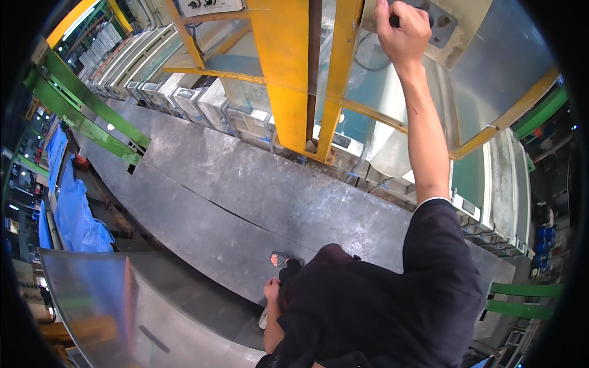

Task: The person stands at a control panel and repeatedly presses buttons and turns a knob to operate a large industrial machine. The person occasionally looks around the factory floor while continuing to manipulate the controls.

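My right hand (406,35) is raised at the top of the head view, its fingers wrapped round a black knob (394,21). The knob sits on a grey control plate (443,27) with dark round buttons, fixed to a pale panel beside a yellow post. Most of the knob is hidden by my fingers. Down by my thigh hangs my left hand (272,291), its fingers curled in, with nothing showing in them. A foot in a dark sandal (281,260) rests on the walkway just beyond that hand.
A grey metal walkway (245,184) runs beneath me. Along its far side stand liquid-filled tanks (491,178) behind a yellow frame (282,73) with clear sheets. Green beams (92,116) and blue sheeting (76,214) lie to the left. A shiny metal panel (178,313) curves at lower left.
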### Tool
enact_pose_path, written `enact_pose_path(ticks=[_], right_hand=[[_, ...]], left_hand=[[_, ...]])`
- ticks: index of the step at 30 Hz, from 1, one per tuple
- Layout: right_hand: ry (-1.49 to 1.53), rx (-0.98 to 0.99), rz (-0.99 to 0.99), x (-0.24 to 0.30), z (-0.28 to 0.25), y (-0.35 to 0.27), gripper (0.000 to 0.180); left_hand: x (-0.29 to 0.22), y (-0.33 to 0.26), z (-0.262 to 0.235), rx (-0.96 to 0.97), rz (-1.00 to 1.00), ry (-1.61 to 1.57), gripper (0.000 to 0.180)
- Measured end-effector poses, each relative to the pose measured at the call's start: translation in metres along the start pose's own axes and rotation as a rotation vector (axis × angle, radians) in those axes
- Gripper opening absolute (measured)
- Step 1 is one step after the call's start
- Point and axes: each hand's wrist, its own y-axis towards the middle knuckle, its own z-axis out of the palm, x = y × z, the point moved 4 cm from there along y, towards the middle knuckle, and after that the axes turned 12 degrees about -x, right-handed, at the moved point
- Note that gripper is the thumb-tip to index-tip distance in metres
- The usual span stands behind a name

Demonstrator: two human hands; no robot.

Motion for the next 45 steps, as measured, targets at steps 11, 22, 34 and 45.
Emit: enact_pose_path(ticks=[11,22,34,45], right_hand=[[0.003,-0.003,0.006,0.047,0.098,-0.03,0.028],[0.069,-0.056,0.052,0.112,0.187,-0.025,0.03],[0.0,0.033,0.078,0.167,0.291,-0.04,0.02],[0.029,-0.075,-0.016,0.225,0.388,-0.053,0.029]], left_hand=[[0.05,0.052,-0.135,-0.069,-0.253,-0.011,0.031],[0.044,0.058,-0.164,-0.023,-0.284,0.319,0.034],[0.0,0.203,-0.2,0.036,0.005,0.157,0.036],[-0.125,0.33,-0.247,-0.123,-0.214,0.03,0.036]])
